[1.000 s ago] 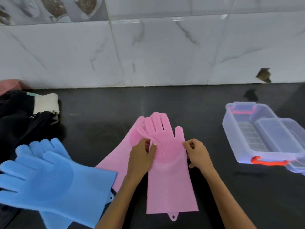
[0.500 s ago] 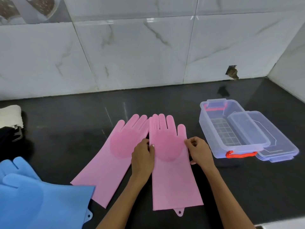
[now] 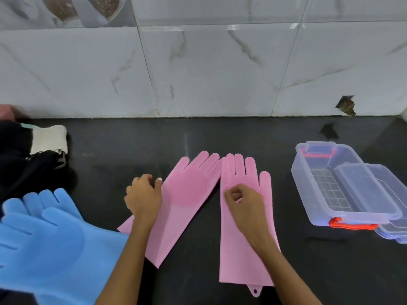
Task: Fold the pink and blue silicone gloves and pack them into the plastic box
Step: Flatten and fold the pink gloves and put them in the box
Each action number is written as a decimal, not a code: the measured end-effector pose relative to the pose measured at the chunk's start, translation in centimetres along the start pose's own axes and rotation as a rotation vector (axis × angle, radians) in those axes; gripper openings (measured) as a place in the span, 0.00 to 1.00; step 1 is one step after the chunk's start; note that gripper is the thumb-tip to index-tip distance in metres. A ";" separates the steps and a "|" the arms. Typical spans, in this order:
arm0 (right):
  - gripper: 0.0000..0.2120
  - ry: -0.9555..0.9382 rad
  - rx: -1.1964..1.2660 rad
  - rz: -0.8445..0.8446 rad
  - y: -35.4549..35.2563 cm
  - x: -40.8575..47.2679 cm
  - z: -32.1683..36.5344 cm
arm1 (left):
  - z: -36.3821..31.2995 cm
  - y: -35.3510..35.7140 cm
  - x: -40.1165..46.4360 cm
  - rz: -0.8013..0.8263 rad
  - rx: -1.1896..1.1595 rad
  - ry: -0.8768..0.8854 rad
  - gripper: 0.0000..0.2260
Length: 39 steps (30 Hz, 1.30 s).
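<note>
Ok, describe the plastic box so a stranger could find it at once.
On the black counter, look right of the pink gloves. The plastic box is clear with orange-red handles, open, its clear lid leaning on its right side.

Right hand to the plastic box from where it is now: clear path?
Probably yes. The right hand rests on the right pink glove, and only bare counter lies between it and the open plastic box.

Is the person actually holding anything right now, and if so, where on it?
The right hand pinches the right pink glove at its palm. The left hand rests at the left pink glove's thumb edge; grip unclear.
</note>
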State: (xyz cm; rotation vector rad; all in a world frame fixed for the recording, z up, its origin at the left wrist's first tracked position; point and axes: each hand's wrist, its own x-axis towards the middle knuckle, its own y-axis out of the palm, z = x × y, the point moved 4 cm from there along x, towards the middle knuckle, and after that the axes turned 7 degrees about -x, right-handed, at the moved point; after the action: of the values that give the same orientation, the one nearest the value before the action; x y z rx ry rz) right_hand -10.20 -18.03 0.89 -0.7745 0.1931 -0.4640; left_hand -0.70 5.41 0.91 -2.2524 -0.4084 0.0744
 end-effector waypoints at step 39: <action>0.12 -0.050 0.220 0.126 6.6 3.4 5.4 | 3.6 -1.4 -1.1 0.194 -0.005 -0.105 0.23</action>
State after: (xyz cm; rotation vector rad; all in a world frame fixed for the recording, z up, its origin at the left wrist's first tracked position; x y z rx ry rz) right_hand -3.18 -12.10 -0.02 -0.5547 0.1405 -0.3388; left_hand -2.83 8.54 -0.54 -2.2936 -0.2441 0.2943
